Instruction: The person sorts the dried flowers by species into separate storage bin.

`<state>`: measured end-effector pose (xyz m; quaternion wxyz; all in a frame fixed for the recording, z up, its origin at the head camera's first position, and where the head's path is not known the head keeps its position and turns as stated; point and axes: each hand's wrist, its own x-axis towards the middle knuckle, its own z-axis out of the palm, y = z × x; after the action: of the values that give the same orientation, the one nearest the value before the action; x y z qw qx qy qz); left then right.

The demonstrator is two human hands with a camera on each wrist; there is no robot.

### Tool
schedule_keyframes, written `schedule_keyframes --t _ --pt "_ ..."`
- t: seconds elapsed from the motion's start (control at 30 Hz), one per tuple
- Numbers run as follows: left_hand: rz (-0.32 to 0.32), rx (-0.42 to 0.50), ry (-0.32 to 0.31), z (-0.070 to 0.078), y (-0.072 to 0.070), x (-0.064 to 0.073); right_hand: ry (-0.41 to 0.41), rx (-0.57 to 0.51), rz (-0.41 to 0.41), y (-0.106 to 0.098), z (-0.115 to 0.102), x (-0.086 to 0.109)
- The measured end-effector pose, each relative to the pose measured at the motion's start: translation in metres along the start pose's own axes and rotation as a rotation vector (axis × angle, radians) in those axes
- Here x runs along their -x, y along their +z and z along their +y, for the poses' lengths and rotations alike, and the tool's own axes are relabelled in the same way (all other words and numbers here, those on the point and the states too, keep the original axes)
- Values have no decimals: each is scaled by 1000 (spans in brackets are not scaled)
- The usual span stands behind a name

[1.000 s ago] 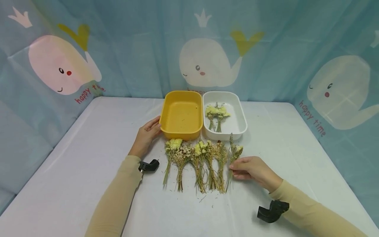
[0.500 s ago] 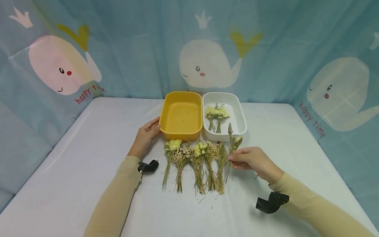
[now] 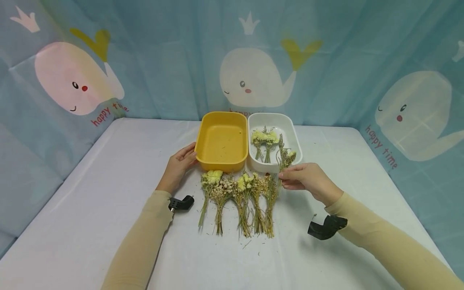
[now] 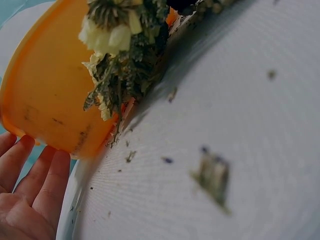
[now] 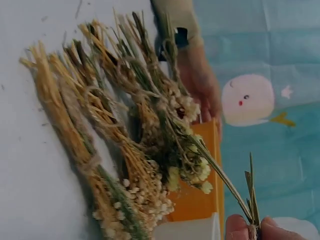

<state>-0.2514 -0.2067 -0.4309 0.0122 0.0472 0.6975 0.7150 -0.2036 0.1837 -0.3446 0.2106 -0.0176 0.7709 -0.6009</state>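
My left hand (image 3: 178,167) rests its straight fingers (image 4: 52,177) against the left side of the yellow bin (image 3: 222,166). Between thumb and fingers, my right hand (image 3: 308,181) pinches the stems of a small dried flower bunch (image 3: 286,158). That bunch is raised over the near edge of the white bin (image 3: 296,141), its heads pointing away from me. In the right wrist view the pinched stems (image 5: 251,210) stick up past the fingertips. Two yellow-headed bunches (image 3: 266,137) lie inside the white bin.
Several tied dried flower bunches (image 3: 237,193) lie in a row on the white table (image 3: 203,262), just in front of both bins. Bits of stem are scattered around them. A blue curtain (image 3: 163,60) with whale prints hangs behind the table.
My right hand has lifted the pinched bunch from the right end of the row and carried it forward to the white bin. The left hand has stayed at the yellow bin.
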Motion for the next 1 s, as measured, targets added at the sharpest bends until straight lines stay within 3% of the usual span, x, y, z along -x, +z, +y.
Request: schedule_keyframes --t 0.27,1.0 --pt "-13 3 19 0 -1 1 -21 3 -7 -1 -16 -14" --pt "10 -13 -10 -2 -1 -1 5 -20 56 -16 -44 -67"
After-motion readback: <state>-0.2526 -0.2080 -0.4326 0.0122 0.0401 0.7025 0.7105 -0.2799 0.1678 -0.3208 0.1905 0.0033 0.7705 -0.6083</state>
